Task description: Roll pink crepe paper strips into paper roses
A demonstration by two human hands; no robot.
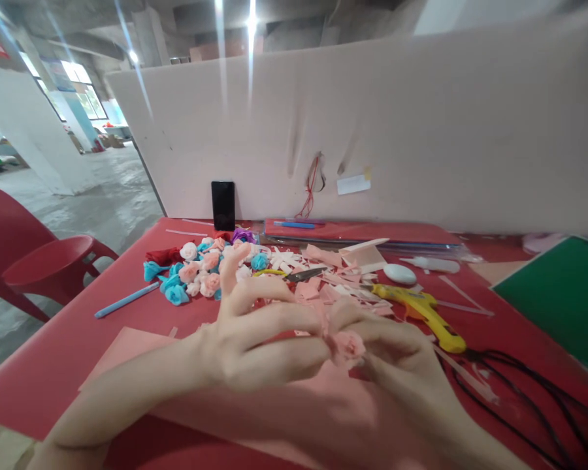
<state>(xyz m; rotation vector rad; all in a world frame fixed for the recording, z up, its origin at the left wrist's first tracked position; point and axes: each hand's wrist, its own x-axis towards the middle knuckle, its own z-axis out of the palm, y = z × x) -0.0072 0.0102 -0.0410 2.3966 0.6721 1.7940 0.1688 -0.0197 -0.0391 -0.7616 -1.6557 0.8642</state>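
Between my two hands is a small pink paper rose (349,347), its curled petals facing me. My right hand (396,346) pinches it from the right with thumb and fingers. From the left, my left hand (269,333) closes its thumb and fingertips on the rose's edge, while one of its fingers sticks up. The exact contact at the fingertips is partly hidden. Below both hands lies a large sheet of pink crepe paper (274,418). Just beyond them are pink paper scraps (318,290) and scissors (304,274) with yellow handles.
Finished blue, white and pink paper flowers (210,284) are heaped at the back left, near a blue pen (127,300). A yellow glue gun (421,310) with a black cord lies right, by a white oval object (400,274). A phone (223,205) leans on the white partition (396,130).
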